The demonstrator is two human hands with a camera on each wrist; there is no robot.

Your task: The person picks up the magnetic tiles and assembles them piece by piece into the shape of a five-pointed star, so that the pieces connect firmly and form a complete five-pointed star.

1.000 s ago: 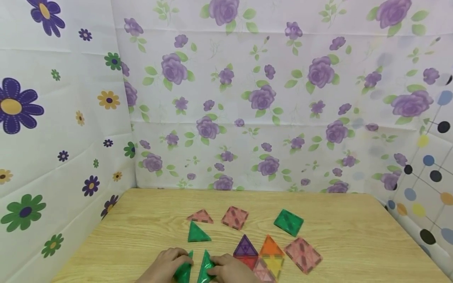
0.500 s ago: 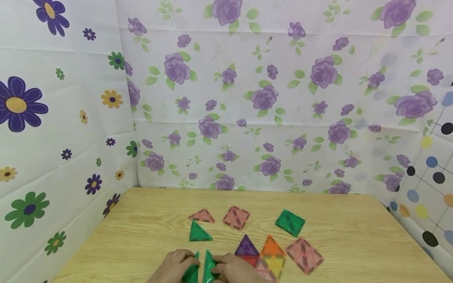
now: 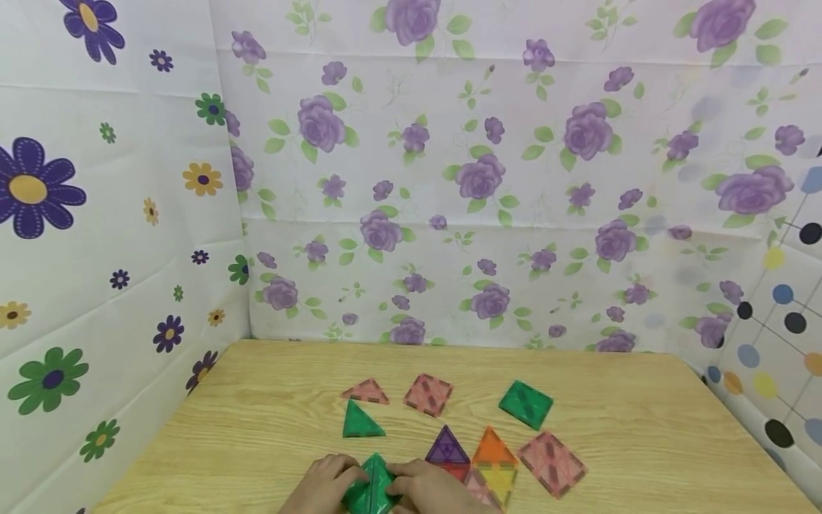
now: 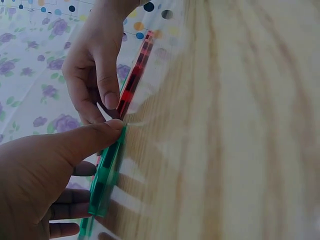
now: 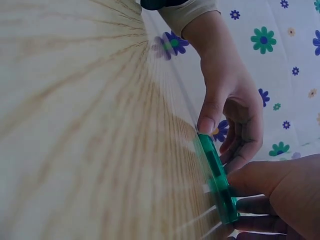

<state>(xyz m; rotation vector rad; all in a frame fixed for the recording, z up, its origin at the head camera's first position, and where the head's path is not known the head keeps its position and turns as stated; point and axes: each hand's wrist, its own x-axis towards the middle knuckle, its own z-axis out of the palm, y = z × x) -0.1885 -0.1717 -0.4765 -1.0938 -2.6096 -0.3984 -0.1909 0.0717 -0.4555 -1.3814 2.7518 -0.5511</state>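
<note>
Two green triangular magnetic tiles lie side by side on the wooden table, their long edges meeting at a dark seam. My left hand (image 3: 324, 484) grips the left green tile (image 3: 357, 495) by its outer edge. From the other side, my right hand (image 3: 427, 489) holds the right green tile (image 3: 382, 487), thumb and fingers at its edge. The wrist views show the tiles edge-on, with the left thumb (image 4: 107, 131) on a green tile's rim and the right hand's thumb (image 5: 250, 179) against the green edge. Parts of both tiles are hidden under the fingers.
Behind the hands lie a loose green triangle (image 3: 361, 421), a pink triangle (image 3: 367, 391) and a pink square (image 3: 428, 395). To the right are a purple triangle (image 3: 446, 446), an orange triangle (image 3: 491, 450), a yellow triangle (image 3: 497, 480), a green piece (image 3: 526, 405) and another pink square (image 3: 552, 462).
My left hand has slid right with its green tile, closing the gap until the two tiles meet along their long edges. The right hand has barely moved.
</note>
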